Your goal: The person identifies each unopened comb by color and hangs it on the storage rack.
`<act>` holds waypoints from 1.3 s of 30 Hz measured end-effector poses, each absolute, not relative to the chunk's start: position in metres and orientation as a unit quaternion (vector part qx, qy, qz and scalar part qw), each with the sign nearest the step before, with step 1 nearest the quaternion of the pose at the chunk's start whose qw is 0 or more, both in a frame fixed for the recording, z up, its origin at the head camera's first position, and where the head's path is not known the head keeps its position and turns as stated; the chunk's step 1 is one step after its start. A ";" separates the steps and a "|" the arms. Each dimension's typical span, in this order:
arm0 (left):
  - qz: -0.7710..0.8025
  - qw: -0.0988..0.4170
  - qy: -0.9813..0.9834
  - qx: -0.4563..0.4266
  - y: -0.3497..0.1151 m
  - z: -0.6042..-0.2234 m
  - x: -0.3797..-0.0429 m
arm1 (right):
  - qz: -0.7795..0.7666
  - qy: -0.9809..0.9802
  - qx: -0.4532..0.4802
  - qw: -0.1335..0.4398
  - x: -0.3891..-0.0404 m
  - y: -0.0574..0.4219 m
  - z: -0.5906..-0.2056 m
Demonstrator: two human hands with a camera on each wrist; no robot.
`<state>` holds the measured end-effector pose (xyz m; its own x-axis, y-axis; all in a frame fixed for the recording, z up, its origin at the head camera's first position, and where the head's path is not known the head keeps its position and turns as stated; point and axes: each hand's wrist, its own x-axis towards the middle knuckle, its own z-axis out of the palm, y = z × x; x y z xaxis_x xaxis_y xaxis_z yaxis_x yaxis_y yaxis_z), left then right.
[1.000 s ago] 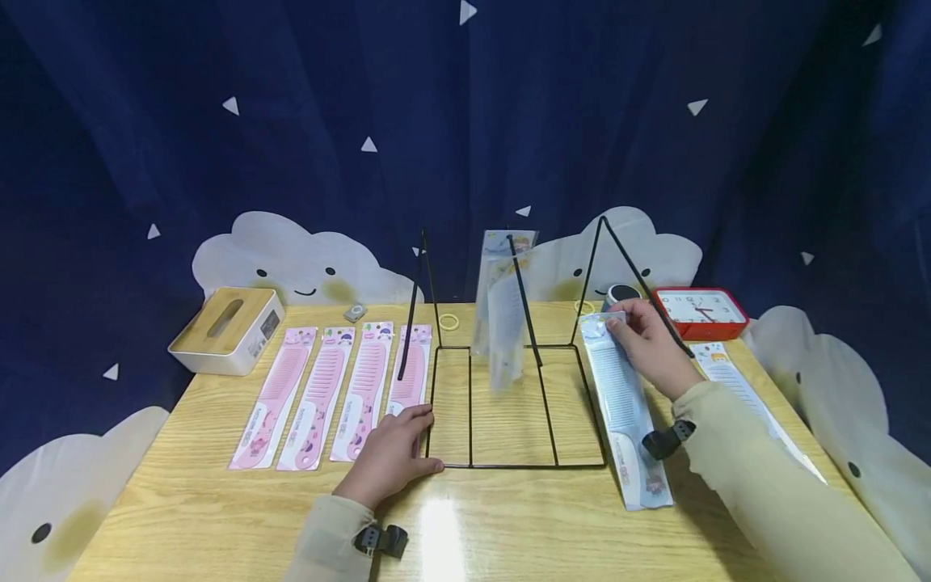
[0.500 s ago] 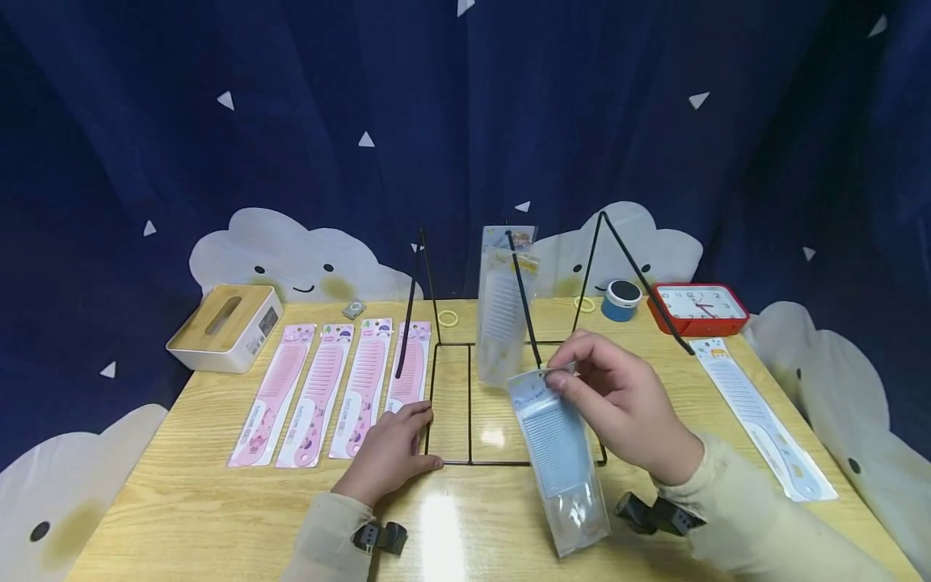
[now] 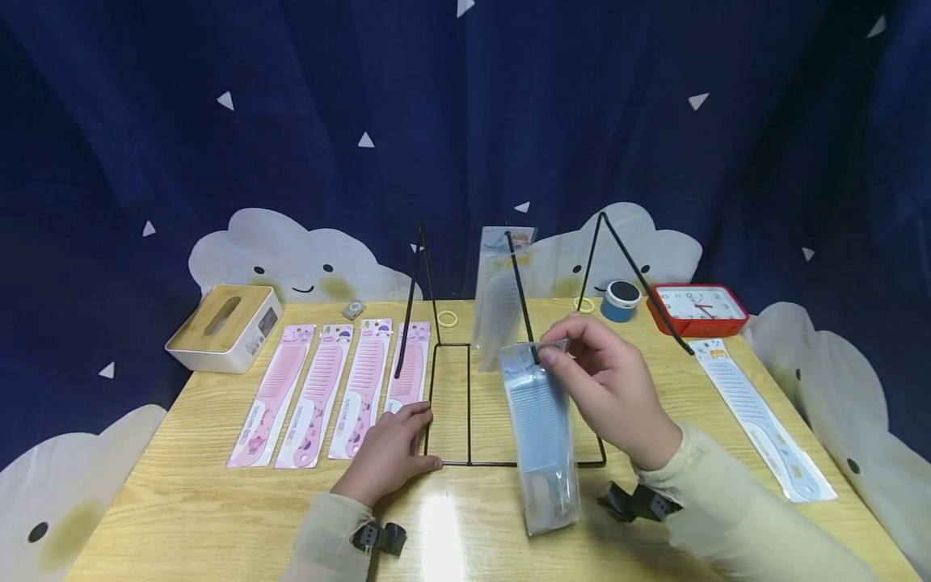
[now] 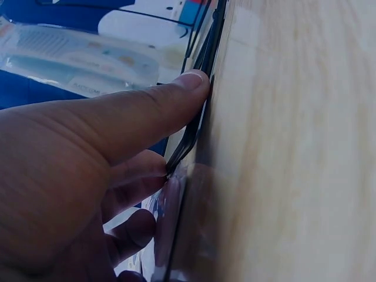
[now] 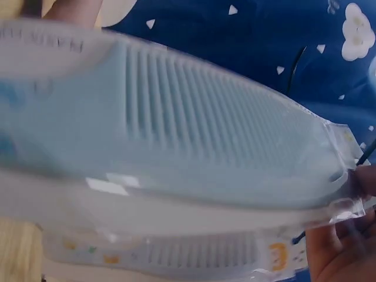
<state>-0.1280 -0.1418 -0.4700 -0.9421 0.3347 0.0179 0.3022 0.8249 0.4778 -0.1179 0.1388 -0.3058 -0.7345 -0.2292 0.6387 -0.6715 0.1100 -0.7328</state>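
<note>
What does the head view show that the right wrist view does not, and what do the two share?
Only the head view shows the left hand resting at the base of the black wire rack, four pink combs laid in a row, the tissue box, the red clock and a third blue comb lying on the table.

Only the right wrist view shows the held comb's teeth up close.

Both show the blue packaged comb pinched at its top by the right hand, with a second blue comb beyond it.
</note>
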 end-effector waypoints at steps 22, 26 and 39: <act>0.241 0.031 0.955 0.172 -0.141 -0.470 -0.128 | 0.601 -0.746 0.212 0.194 -0.188 0.124 -0.307; 0.244 0.033 0.955 0.165 -0.141 -0.470 -0.128 | 0.605 -0.744 0.208 0.191 -0.189 0.125 -0.307; 0.242 0.036 0.955 0.165 -0.142 -0.472 -0.129 | 0.499 -0.833 0.125 0.205 -0.211 0.224 -0.378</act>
<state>-0.1294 -0.1419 -0.4724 -0.9427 0.3333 0.0115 0.2985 0.8280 0.4747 -0.2115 0.2244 -0.3778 -0.8845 -0.0042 0.4665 -0.4132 0.4713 -0.7792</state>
